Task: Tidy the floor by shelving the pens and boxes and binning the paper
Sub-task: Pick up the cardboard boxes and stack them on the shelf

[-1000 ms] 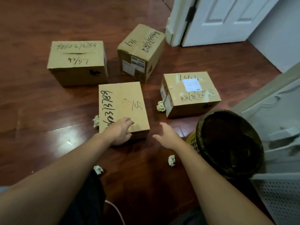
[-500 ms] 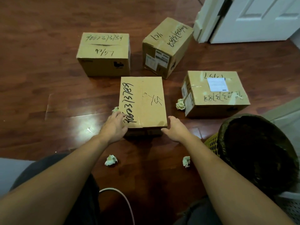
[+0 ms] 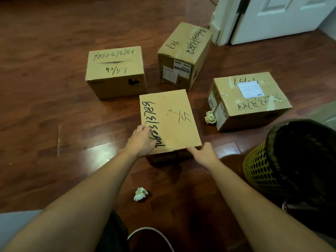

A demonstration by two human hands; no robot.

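A: Starting at the left, what's on the floor (image 3: 45, 106)?

B: A cardboard box with numbers on top (image 3: 116, 70), standing flat and apart from the rest. Just right of it and further back, a second box (image 3: 183, 55) sits turned at an angle, close to the white door (image 3: 283, 17)

A: And the hands?

B: Both are on the middle box (image 3: 169, 122), the nearest one. The left hand (image 3: 142, 140) is pressed against its near left corner, fingers curled over the top edge across the black writing. The right hand (image 3: 204, 153) grips the near right corner, thumb on the top edge. So both hands are grasping that box, which I'd say rests on the floor, though I can't tell for certain

A: Any paper?

B: One crumpled ball (image 3: 140, 193) lies on the floor between the forearms, near the viewer. Another ball (image 3: 210, 116) touches the left end of the right box (image 3: 252, 99), the one with a white label on top

A: And furthest right?

B: A yellow mesh bin (image 3: 258, 168) with a dark liner, standing near that right box but not touching it
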